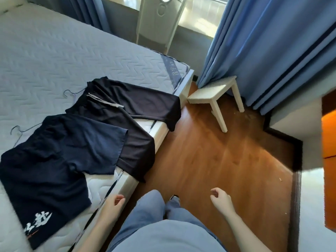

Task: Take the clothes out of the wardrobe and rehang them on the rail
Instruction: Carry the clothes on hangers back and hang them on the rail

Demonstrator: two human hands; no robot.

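A navy T-shirt (54, 157) with white lettering near its hem lies flat on the bed, a thin wire hanger (19, 130) poking out at its collar. Beside it a pair of black shorts (131, 110) with a grey drawstring lies over the mattress edge, with another wire hanger (70, 92) at its waistband. My left hand (113, 203) hovers by the bed's edge, fingers loosely curled, holding nothing. My right hand (221, 199) hangs over the floor, also empty with fingers apart. No wardrobe rail is in view.
The bare quilted mattress (54, 57) fills the left. A small white stool (216, 96) stands on the wooden floor (209, 151) by blue curtains (263, 42). An orange-brown cabinet (329, 151) edge is at the right. A white chair (160, 20) stands by the window.
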